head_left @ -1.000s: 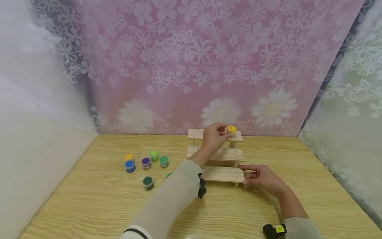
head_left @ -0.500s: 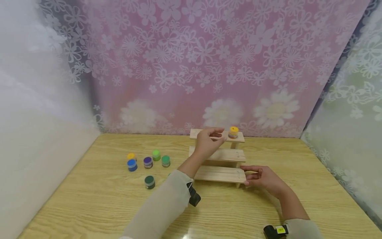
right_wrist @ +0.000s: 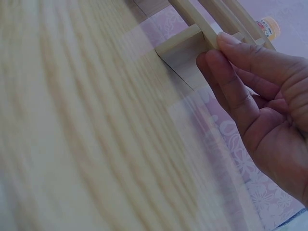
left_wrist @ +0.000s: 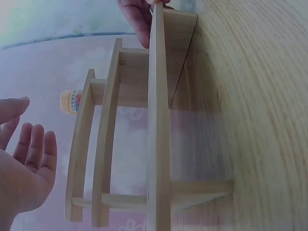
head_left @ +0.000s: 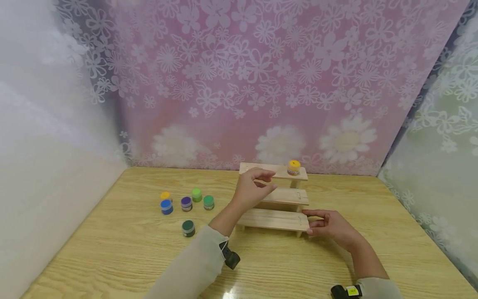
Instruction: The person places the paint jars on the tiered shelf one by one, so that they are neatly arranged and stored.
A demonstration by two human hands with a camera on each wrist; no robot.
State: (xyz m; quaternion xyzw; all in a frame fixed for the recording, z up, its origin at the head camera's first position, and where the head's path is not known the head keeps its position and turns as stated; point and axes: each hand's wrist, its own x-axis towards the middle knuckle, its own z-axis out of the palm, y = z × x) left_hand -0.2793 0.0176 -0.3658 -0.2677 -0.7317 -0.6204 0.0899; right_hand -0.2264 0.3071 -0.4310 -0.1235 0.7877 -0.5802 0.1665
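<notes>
A three-tier wooden display stand (head_left: 270,219) rests on the table, and a yellow-lidded paint jar (head_left: 293,167) sits at the right end of its top tier. My left hand (head_left: 251,192) hovers in front of the upper tiers, left of that jar, holding nothing. In the left wrist view its fingers (left_wrist: 36,149) are loosely bent and apart from the yellow jar (left_wrist: 70,101). At the right end of the lowest tier, my right hand (head_left: 330,226) grips the board's edge. The right wrist view shows thumb and fingertips (right_wrist: 222,60) pinching that wooden end (right_wrist: 204,30).
Left of the stand, several paint jars stand on the wood-grain table (head_left: 123,249): blue (head_left: 166,207), orange-yellow (head_left: 166,196), purple (head_left: 186,203), light green (head_left: 196,194), green (head_left: 208,202) and dark green (head_left: 188,228). A pink floral curtain (head_left: 239,83) hangs behind the table.
My left hand has let go of the yellow-lidded jar on the top tier and drawn back to the left and down. My right hand stays at the stand's lowest tier.
</notes>
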